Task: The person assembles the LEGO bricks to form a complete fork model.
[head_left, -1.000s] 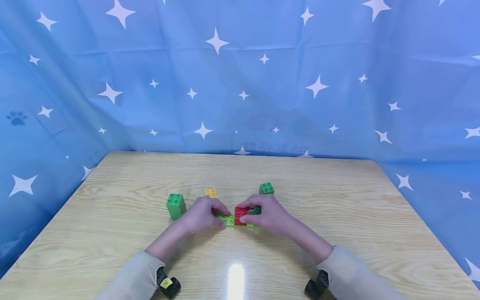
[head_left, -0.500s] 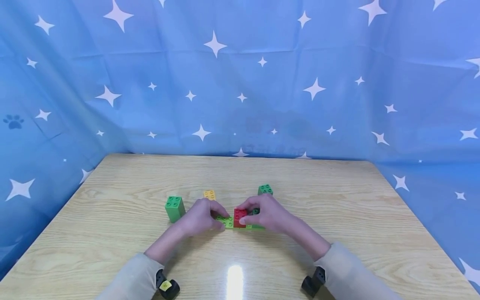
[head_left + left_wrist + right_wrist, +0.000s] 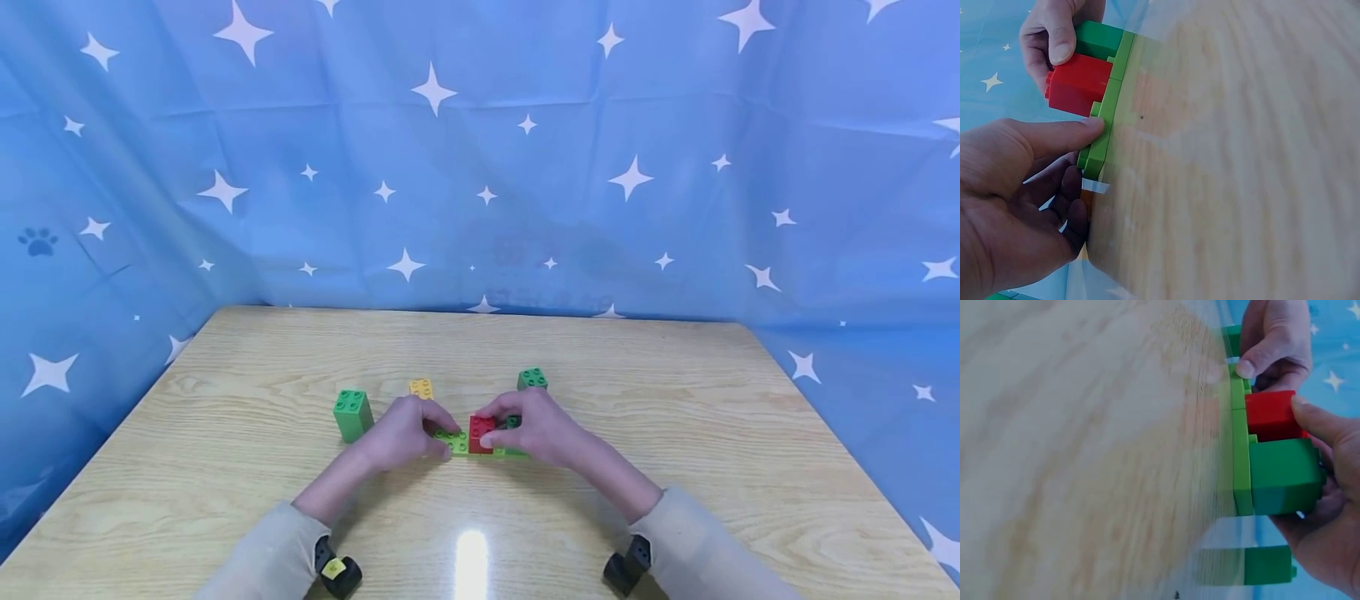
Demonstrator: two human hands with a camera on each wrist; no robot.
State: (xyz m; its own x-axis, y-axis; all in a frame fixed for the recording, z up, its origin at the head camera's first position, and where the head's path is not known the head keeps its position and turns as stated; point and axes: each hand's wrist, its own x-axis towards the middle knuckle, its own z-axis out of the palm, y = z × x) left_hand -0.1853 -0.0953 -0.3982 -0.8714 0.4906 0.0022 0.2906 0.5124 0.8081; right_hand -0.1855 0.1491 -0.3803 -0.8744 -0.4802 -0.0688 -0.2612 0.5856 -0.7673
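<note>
Two light green flat bricks (image 3: 1105, 122) lie end to end in a row on the table. A red brick (image 3: 1270, 415) sits on top across their seam, and a dark green block (image 3: 1282, 478) stands beside it on the right-hand piece. My left hand (image 3: 405, 433) pinches the row's left end between thumb and fingers; its other fingers hang loosely curled in the left wrist view. With thumb and index finger my right hand (image 3: 536, 425) pinches the upper part of the red brick. In the head view that hand covers much of the dark green block.
A tall green block (image 3: 352, 415) stands left of the left hand. Behind the hands are a yellow brick (image 3: 421, 387) and another green block (image 3: 532, 378), both partly hidden. The wooden table (image 3: 675, 417) ends at a blue star-patterned curtain (image 3: 510, 150).
</note>
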